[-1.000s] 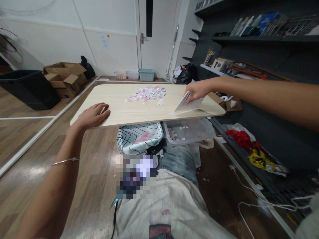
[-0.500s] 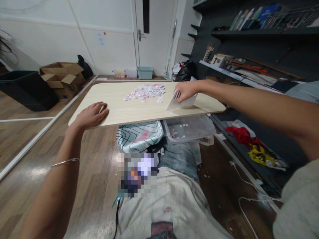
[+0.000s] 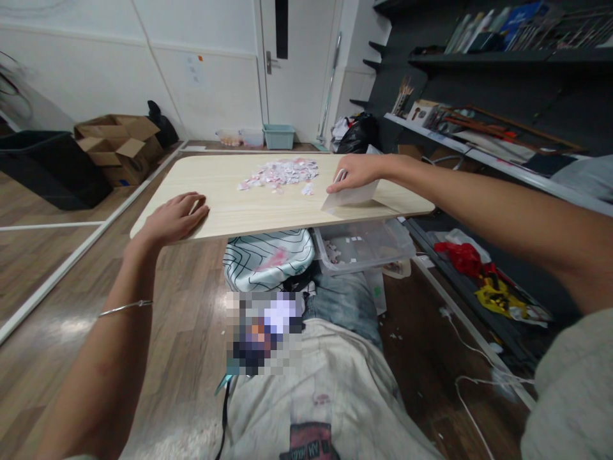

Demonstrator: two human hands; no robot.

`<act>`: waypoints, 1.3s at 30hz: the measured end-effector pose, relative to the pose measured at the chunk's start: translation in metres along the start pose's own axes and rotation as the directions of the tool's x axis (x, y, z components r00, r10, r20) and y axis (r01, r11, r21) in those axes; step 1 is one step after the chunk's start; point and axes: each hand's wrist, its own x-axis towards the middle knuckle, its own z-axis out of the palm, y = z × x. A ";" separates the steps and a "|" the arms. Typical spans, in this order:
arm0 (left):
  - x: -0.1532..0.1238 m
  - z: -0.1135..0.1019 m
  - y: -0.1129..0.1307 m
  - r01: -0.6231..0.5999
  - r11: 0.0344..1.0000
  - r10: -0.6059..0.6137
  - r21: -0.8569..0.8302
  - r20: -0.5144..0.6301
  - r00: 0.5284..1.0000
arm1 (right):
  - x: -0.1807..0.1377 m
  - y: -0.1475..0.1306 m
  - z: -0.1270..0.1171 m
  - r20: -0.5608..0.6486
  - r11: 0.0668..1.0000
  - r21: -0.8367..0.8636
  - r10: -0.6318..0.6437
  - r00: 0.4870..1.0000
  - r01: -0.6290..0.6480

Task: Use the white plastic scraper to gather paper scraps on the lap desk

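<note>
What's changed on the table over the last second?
The right hand has slid the white card leftward along the table, toward the pile of paper scraps, keeping its grip. The left hand stays flat on the table's near left edge; the pile is unmoved.

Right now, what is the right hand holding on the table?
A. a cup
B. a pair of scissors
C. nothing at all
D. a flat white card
D: the right hand grips a flat white card with its edge on the table, next to the pile of paper scraps.
</note>
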 end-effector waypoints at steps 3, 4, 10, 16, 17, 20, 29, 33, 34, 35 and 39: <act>0.000 -0.001 0.001 -0.001 1.000 0.001 0.006 0.003 1.000 | -0.003 -0.001 0.001 -0.016 0.999 -0.028 0.017 1.000 -0.018; 0.000 -0.001 0.002 0.000 1.000 0.000 0.007 0.003 1.000 | -0.004 -0.002 0.001 -0.018 0.999 -0.031 0.013 1.000 -0.014; 0.000 -0.001 0.002 0.003 1.000 -0.003 0.007 0.000 1.000 | -0.010 -0.002 0.002 -0.020 1.000 -0.001 -0.021 1.000 0.021; 0.000 0.000 0.002 0.004 1.000 -0.004 0.024 0.003 1.000 | -0.008 0.003 0.005 -0.086 0.992 0.101 -0.071 0.994 0.079; 0.000 0.000 0.002 0.003 1.000 -0.003 0.024 0.003 1.000 | -0.007 0.003 0.006 -0.092 0.991 0.112 -0.066 0.994 0.076; 0.000 -0.001 0.003 0.006 1.000 -0.006 0.026 -0.001 1.000 | -0.007 0.001 0.007 -0.103 0.993 0.112 -0.035 0.994 0.047; 0.002 0.002 -0.002 -0.013 0.999 0.014 0.029 -0.010 1.000 | -0.009 -0.004 0.004 -0.076 0.994 0.090 -0.054 0.996 0.060; 0.002 0.002 -0.002 -0.016 1.000 0.016 0.024 -0.009 1.000 | -0.010 -0.003 0.002 -0.038 0.990 0.072 -0.118 0.992 0.120; 0.002 0.001 -0.001 -0.015 1.000 0.015 0.024 -0.007 1.000 | -0.010 -0.001 0.002 -0.031 0.988 0.075 -0.130 0.991 0.132; 0.002 0.001 -0.001 -0.014 1.000 0.014 0.025 -0.005 1.000 | -0.010 0.000 0.002 -0.025 0.987 0.082 -0.138 0.990 0.139; 0.002 0.001 0.000 -0.002 1.000 0.002 0.028 -0.009 1.000 | -0.007 0.007 0.004 -0.014 0.984 0.106 -0.146 0.989 0.147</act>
